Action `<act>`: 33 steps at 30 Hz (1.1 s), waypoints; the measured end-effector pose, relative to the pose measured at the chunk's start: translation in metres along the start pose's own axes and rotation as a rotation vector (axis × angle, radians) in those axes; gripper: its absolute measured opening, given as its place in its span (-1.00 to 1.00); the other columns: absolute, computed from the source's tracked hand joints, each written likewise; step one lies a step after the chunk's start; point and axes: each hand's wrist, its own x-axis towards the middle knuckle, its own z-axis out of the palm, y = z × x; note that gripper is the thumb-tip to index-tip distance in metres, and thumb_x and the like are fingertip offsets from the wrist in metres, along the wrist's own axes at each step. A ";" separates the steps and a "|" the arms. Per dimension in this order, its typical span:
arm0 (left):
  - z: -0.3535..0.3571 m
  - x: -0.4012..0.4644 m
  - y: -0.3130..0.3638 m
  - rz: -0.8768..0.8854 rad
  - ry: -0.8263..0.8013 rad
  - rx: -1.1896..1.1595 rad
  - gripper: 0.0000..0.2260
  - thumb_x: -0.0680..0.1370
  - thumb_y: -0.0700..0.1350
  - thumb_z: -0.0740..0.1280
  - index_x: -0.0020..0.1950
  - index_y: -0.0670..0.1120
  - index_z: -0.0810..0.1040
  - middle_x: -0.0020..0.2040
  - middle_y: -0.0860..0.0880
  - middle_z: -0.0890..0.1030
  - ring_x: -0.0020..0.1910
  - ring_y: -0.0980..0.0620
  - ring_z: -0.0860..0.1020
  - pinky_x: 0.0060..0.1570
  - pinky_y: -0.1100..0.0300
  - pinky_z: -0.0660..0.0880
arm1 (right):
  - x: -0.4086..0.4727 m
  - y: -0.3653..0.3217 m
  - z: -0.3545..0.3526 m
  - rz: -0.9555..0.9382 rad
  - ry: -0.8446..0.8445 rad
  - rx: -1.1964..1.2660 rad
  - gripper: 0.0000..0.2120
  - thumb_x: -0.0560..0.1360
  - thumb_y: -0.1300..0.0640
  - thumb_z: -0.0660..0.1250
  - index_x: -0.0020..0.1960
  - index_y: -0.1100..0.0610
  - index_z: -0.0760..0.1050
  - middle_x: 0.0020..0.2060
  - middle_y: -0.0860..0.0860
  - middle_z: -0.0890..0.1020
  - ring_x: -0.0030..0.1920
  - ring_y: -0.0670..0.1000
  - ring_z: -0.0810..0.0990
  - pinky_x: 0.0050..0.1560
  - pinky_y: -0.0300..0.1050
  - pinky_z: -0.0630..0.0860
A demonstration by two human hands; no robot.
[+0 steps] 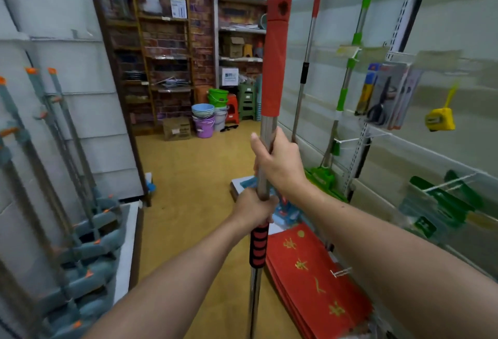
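A long mop pole stands upright in front of me, with a red sleeve and cap at its top, a bare steel shaft below, and a red-and-black ribbed collar lower down. My right hand grips the steel shaft just under the red sleeve. My left hand grips the shaft right below it, just above the ribbed collar. The pole's lower end runs out of view at the bottom.
Grey mops with orange tips lean in a row on the left. On the right, a wire rack holds a green mop, scissors and a yellow tape measure. Red paper packs lie on the floor. Buckets and shelves stand at the far end.
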 end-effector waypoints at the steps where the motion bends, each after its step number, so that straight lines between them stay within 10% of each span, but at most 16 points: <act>1: -0.004 0.017 0.001 0.004 0.014 -0.019 -0.62 0.52 -0.14 0.30 -0.51 -0.11 0.44 -0.52 -0.07 0.53 -0.50 0.03 0.49 -0.36 0.18 0.41 | 0.015 0.003 0.008 0.013 0.047 0.060 -0.75 0.56 -0.08 0.24 -0.14 0.06 0.31 -0.38 0.13 0.59 -0.46 0.00 0.59 -0.41 -0.16 0.55; 9: -0.032 0.146 0.001 0.039 0.068 -0.038 -0.69 0.52 -0.17 0.26 -0.43 -0.19 0.44 -0.54 -0.08 0.51 -0.67 0.16 0.42 -0.54 0.29 0.34 | 0.136 0.037 0.055 0.060 0.076 0.302 -0.56 0.56 -0.16 0.17 0.08 0.24 0.35 -0.12 0.16 0.60 -0.30 -0.04 0.66 -0.07 0.06 0.62; 20: -0.051 0.350 -0.009 0.029 -0.046 0.037 -0.78 0.49 -0.13 0.29 -0.31 -0.22 0.47 -0.36 -0.18 0.53 -0.41 -0.07 0.44 -0.35 0.12 0.37 | 0.322 0.129 0.096 0.026 0.123 0.265 -0.54 0.62 -0.18 -0.07 -0.10 0.19 0.32 -0.42 0.01 0.43 -0.45 -0.01 0.43 -0.38 -0.07 0.44; 28: -0.086 0.487 0.006 0.085 -0.225 0.125 -0.80 0.51 -0.16 0.31 -0.30 -0.19 0.58 -0.49 0.03 0.58 -0.62 0.25 0.46 -0.54 0.43 0.34 | 0.440 0.166 0.122 0.014 0.169 0.239 -0.58 0.62 -0.15 -0.05 -0.11 0.18 0.31 -0.42 0.03 0.40 -0.45 0.00 0.41 -0.40 -0.07 0.43; 33: -0.104 0.580 -0.005 0.162 -0.347 0.194 -0.87 0.42 -0.11 0.40 -0.28 -0.13 0.65 -0.29 -0.02 0.70 -0.23 0.08 0.65 -0.06 0.12 0.58 | 0.505 0.194 0.150 0.041 0.259 0.177 -0.58 0.62 -0.16 -0.04 -0.10 0.17 0.31 -0.39 0.01 0.42 -0.44 -0.02 0.42 -0.38 -0.06 0.44</act>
